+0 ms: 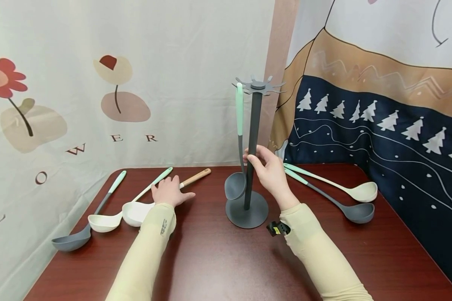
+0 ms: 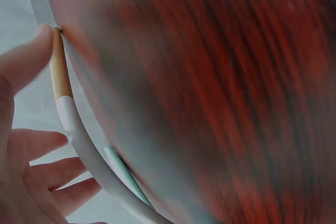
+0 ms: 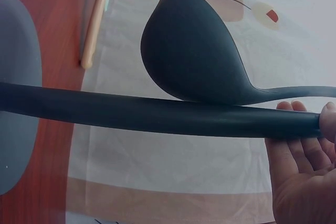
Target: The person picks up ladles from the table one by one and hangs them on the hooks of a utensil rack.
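Right hand (image 1: 269,174) grips the grey stand (image 1: 254,125)

The stand rises just right of the frame's centre, its pole pinched between thumb and fingers. A mint-handled grey ladle (image 1: 234,186) hangs at its left side. Left of centre, the left hand (image 1: 169,192), fingers spread, is at a wooden-handled white ladle (image 1: 196,178). Two mint-handled ladles (image 1: 71,241) lie farther left on the bench (image 1: 218,259), two more (image 1: 361,192) at right.

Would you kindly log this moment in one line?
left hand: at wooden-handled ladle; right hand: grips stand; green-handled ladle: hangs from stand
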Available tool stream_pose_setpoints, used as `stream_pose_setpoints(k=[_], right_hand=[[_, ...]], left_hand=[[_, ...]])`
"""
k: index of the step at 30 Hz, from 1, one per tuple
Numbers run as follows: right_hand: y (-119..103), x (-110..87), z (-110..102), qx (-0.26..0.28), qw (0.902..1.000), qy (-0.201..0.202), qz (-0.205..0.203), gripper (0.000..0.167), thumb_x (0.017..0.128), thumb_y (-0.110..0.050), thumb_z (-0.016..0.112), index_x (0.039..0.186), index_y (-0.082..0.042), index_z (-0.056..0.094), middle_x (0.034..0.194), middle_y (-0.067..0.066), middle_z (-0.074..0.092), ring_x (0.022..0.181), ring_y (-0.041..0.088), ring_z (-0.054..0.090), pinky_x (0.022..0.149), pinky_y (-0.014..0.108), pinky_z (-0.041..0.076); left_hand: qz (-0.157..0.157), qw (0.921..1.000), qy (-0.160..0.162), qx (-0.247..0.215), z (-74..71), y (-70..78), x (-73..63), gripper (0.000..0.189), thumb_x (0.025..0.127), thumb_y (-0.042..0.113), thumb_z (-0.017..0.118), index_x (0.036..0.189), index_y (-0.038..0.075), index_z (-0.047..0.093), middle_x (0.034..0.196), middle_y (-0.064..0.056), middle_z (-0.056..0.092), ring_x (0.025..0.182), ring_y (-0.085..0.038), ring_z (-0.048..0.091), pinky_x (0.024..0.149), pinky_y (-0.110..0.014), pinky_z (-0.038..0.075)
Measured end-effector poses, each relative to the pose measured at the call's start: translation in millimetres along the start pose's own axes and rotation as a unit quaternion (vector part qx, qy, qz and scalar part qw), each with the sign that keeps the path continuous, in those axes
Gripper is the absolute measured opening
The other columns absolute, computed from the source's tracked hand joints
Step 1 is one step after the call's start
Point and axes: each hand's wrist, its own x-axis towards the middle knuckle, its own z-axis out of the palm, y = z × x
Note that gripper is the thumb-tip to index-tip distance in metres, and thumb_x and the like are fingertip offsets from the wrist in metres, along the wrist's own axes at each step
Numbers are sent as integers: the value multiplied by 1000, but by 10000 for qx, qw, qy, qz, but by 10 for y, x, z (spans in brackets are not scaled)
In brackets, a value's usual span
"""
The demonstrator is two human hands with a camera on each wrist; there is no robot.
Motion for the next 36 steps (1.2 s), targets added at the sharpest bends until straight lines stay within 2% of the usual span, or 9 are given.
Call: stream_pose_setpoints(k=[5, 13, 19, 23, 29, 36], right_hand=[[3, 2, -1, -15, 10000, -16, -96, 24, 99, -15, 63, 119, -4, 66, 104, 11, 73, 97, 23, 71, 90, 41, 55], [-4, 2, 2, -20, 9999, 12, -156, 24, 98, -13, 63, 119, -2, 66, 103, 11, 73, 95, 23, 71, 87, 40, 56], [-6, 4, 1, -37, 9999, 14, -100, 23, 98, -12, 63, 119, -3, 66, 103, 11, 73, 95, 22, 71, 87, 40, 56], [2, 6, 0, -31, 9999, 3, -102, 24, 98, -12, 63, 119, -2, 65, 103, 11, 73, 95, 23, 71, 87, 40, 56], [1, 1, 1, -46, 9999, 5, -100, 24, 99, -14, 63, 119, -3, 66, 103, 12, 73, 96, 25, 71, 88, 41, 55], [0, -3, 1, -38, 10000, 12, -87, 22, 98, -14, 63, 119, -5, 66, 103, 11, 73, 96, 23, 71, 88, 40, 55]], left_hand=[[-107, 9999, 73, -6, -26, -2, -19, 57, 78, 52, 79, 104, 6, 59, 105, -17, 60, 109, -44, 54, 98, -65, 32], [-177, 9996, 210, 61, -14, -24, 7, 44, 82, 41, 79, 100, 4, 63, 98, -19, 62, 100, -44, 58, 86, -58, 43], [-291, 9995, 98, -13, 4, -35, 32, 36, 85, 34, 78, 99, 3, 65, 93, -20, 62, 89, -42, 63, 70, -55, 51], [-425, 9990, -10, -144, 3, -40, 34, 32, 86, 30, 77, 102, 4, 66, 95, -20, 64, 87, -41, 65, 63, -55, 52], [-459, 9987, -29, -227, -22, -52, 17, 24, 89, 24, 72, 104, 6, 67, 100, -20, 66, 90, -42, 65, 62, -56, 52], [-442, 9987, 17, -262, -38, -58, 11, 9, 91, 15, 65, 96, 9, 70, 99, -17, 68, 86, -39, 66, 60, -55, 52]])
